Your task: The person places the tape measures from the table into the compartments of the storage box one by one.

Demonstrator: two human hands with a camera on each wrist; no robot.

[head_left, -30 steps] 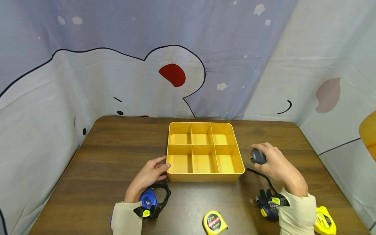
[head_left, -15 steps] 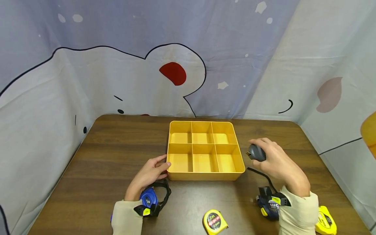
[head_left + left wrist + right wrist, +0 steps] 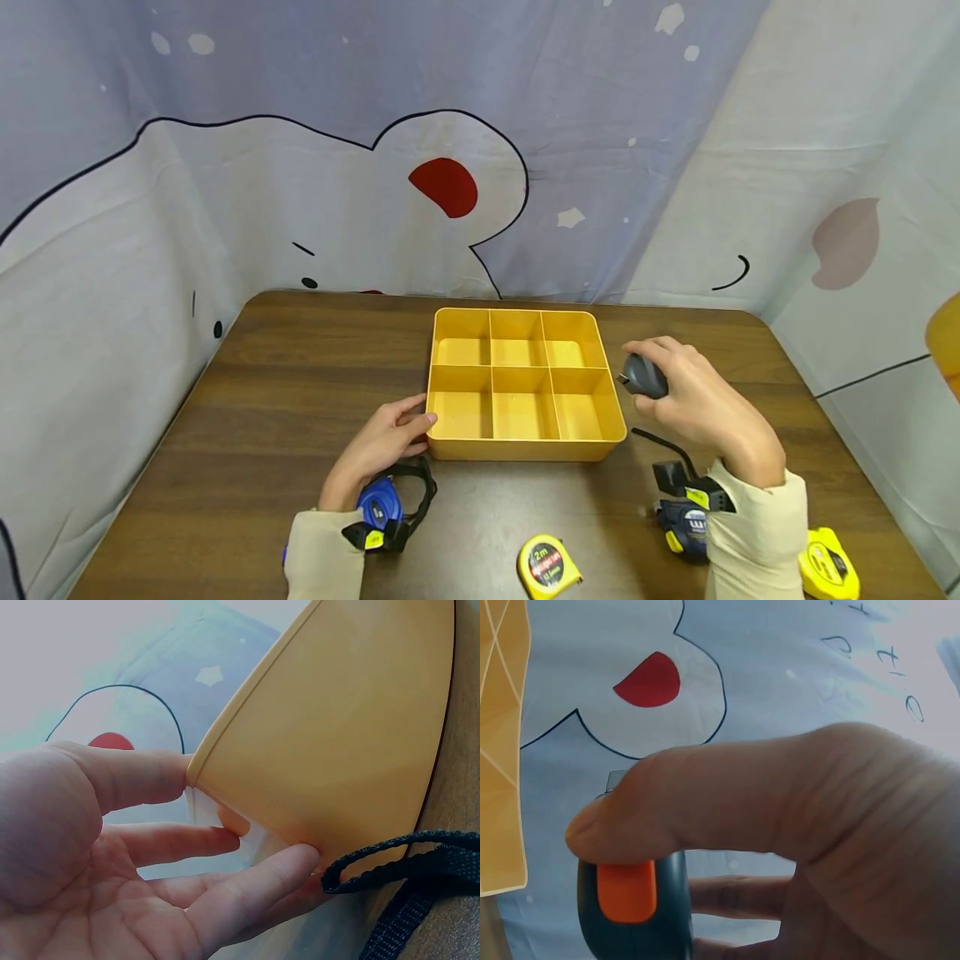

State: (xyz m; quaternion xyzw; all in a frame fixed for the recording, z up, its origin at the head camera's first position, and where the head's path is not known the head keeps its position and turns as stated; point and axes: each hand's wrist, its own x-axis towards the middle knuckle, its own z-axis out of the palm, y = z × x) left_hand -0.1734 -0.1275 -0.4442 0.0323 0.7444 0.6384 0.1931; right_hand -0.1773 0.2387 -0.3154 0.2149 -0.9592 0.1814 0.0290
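Observation:
A yellow six-compartment box point(image 3: 517, 451) stands on the wooden table point(image 3: 322, 350), its compartments empty. My left hand point(image 3: 382, 446) is at its near left corner. In the left wrist view, the thumb point(image 3: 142, 778) touches the rim and the extended fingers point(image 3: 262, 889) reach to the outer wall. Right of the box, my right hand point(image 3: 701, 396) holds a dark grey tape measure point(image 3: 646, 377) up off the table, its metal end tip towards the box. The right thumb point(image 3: 652, 814) lies over the top edge of its orange button point(image 3: 626, 896), seen in the right wrist view.
A yellow tape measure point(image 3: 547, 567) lies in front of the box. Beside the left wrist is a blue one point(image 3: 380, 503); near the right sleeve are a navy one point(image 3: 686, 531) and another yellow one point(image 3: 830, 567). A patterned cloth point(image 3: 352, 208) hangs behind the table.
My right hand has moved left and away from me with the tape measure, closer to the box's right side. The left hand and the box stay in place.

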